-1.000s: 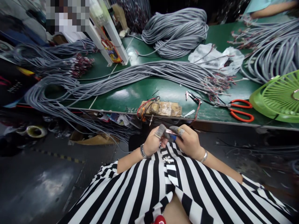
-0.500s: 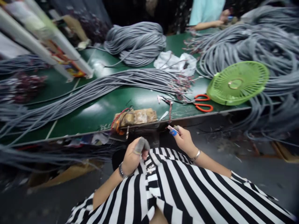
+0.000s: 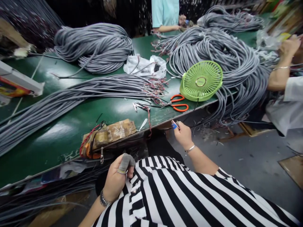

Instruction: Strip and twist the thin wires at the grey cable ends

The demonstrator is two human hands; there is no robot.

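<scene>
My left hand is held close against the striped shirt, fingers curled in and a grey cover on one digit; what lies inside the curl, if anything, is hidden. Just off the table's front edge, my right hand is closed in a pinch, with blue wrapping on a finger. A small pale tip shows at that pinch, too small to name. On the table nearby are orange-handled scissors, a reddish twisted wire hanging over the edge, and a wooden block with wires and tape.
Grey cables with stripped ends stretch along the green table. Behind lie a cable coil, a white plastic bag and a larger cable heap. A green fan stands at the edge. Co-workers sit opposite and at right.
The view has swung right, so table things appear further left and a co-worker's arm shows at right. Both hands keep their closed shapes; my right hand sits farther from the hanging wire.
</scene>
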